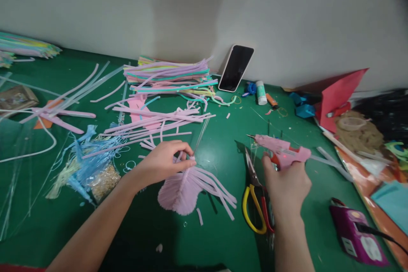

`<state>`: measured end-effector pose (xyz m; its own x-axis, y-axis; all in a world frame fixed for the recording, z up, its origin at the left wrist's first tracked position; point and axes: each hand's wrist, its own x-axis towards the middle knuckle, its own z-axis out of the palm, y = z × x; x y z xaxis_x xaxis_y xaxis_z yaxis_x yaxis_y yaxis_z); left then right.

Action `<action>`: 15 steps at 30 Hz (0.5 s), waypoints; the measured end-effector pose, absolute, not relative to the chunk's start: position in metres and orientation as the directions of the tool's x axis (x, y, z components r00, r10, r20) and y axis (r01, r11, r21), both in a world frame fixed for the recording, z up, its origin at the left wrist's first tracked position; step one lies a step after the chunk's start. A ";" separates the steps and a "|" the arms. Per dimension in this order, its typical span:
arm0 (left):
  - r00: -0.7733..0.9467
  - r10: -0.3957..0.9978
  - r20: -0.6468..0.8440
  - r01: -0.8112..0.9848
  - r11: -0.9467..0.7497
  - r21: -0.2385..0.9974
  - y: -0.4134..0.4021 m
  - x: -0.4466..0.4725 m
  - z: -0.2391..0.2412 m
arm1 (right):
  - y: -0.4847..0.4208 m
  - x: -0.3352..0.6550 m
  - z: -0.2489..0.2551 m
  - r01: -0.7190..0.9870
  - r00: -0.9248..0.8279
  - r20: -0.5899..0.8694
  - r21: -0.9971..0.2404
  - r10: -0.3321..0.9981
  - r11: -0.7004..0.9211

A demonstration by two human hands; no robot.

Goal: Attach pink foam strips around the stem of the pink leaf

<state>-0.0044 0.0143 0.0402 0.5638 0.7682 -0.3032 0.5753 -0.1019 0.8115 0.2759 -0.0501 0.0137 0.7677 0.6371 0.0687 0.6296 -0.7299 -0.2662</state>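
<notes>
Pink fan [183,191] of chenille stems lies on the green table [219,242], a little below the centre of the view. It is a rounded bunch of soft pink strips, gathered at the top, and several loose ends spread out toward 4 o'clock. The left hand [165,162] comes from 7 o'clock and pinches the gathered top of the fan; its fingers [185,153] are narrow, closed on the strips, and thin wires [202,134] rise from this point toward 1 o'clock.

The right hand [287,187] comes from 5 o'clock and is wrapped around the handle of a pink glue gun [282,151]. The fingers are closed on the grip. The nozzle points toward 9 o'clock and stays well apart from the fan. Just beside this hand, at its 8 o'clock, lie scissors [255,204] with yellow and red handles.

A small clear bag [103,182] with gold bits inside lies at 9 o'clock from the fan, touching a blue tangle [83,157]. At 3 o'clock from the gun, a clear round dish [350,123] sits on a brown heap; I cannot tell what is in it.

Pink stems [153,125] lie loose at 11 o'clock, a mixed pastel pile [168,76] behind them. A phone [236,68] leans on the wall at 12 o'clock. A purple device [357,236] with a cable lies at 4 o'clock.
</notes>
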 end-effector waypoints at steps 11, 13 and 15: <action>0.589 0.750 -0.301 0.534 -0.081 0.842 0.014 -0.004 0.032 | -0.063 0.240 0.032 0.399 0.575 -0.217 -0.767 0.789 -0.502; 0.586 0.756 -0.292 0.533 -0.089 0.841 0.013 -0.004 0.033 | -0.066 0.231 0.029 0.306 0.476 -0.301 -0.824 0.826 -0.477; 0.587 0.762 -0.275 0.536 -0.110 0.837 0.013 -0.002 0.034 | -0.069 0.224 0.025 0.250 0.390 -0.365 -0.841 0.845 -0.479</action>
<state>-0.0015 0.0126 0.0341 0.5866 0.7617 -0.2753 0.5359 -0.1101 0.8371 0.2238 -0.0686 0.0253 0.3896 0.8454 -0.3654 0.2504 -0.4791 -0.8413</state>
